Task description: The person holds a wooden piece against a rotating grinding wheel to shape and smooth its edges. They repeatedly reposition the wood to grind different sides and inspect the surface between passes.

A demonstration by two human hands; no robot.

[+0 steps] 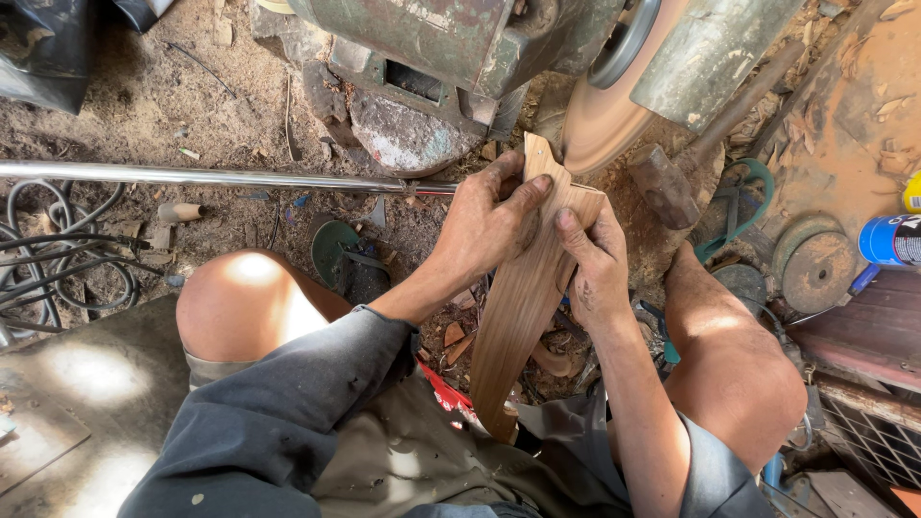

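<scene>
A long, curved piece of brown wood runs from my lap up to a spinning sanding disc on a green machine. The wood's upper end touches the disc's lower edge. My left hand grips the wood's upper left side, fingers spread over its face. On the right edge of the wood my right hand is clamped, thumb on top. Both my bare knees flank the wood.
A shiny metal rod lies across the dirt floor at left, with grey cables beside it. A hammer rests right of the disc. Round abrasive discs and a blue can sit at right. Wood chips litter the ground.
</scene>
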